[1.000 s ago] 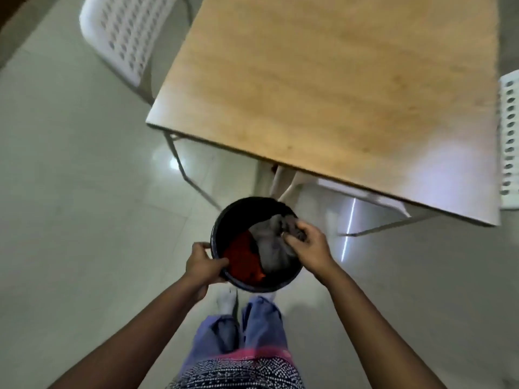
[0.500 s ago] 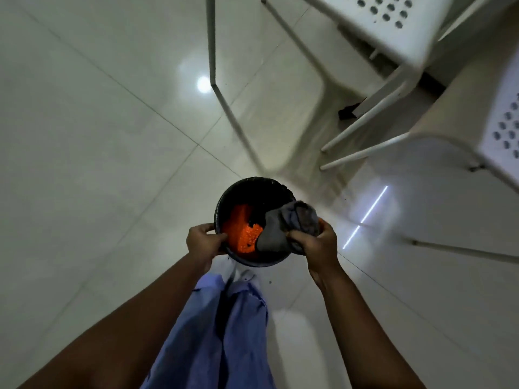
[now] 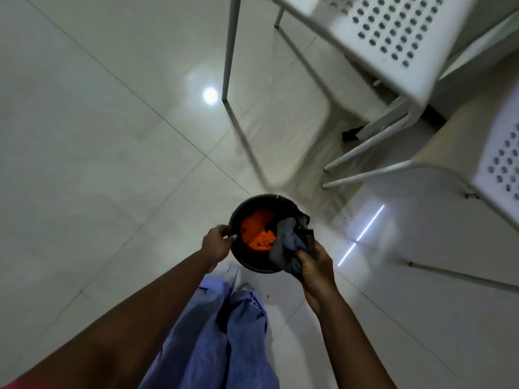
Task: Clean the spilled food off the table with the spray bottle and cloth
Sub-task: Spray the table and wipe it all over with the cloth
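A round black bin [image 3: 252, 203] hangs low over the floor in front of my legs. Orange crumbly food [image 3: 257, 231] lies inside it on the left. My left hand [image 3: 217, 244] grips the bin's left rim. A bunched grey cloth [image 3: 289, 244] drapes over the bin's right rim, and my right hand [image 3: 314, 269] is closed on its lower end. The table top and the spray bottle are out of view.
Glossy white floor tiles [image 3: 98, 164] fill the left and centre. A thin white table leg [image 3: 229, 49] stands ahead. Two white perforated chairs, one [image 3: 393, 35] at the top right and one [image 3: 500, 164] at the right edge, have legs reaching toward the bin.
The view has tipped down from the table top to the floor. The bin stays between my hands; the cloth has been drawn from inside the bin to its right rim, uncovering the orange food.
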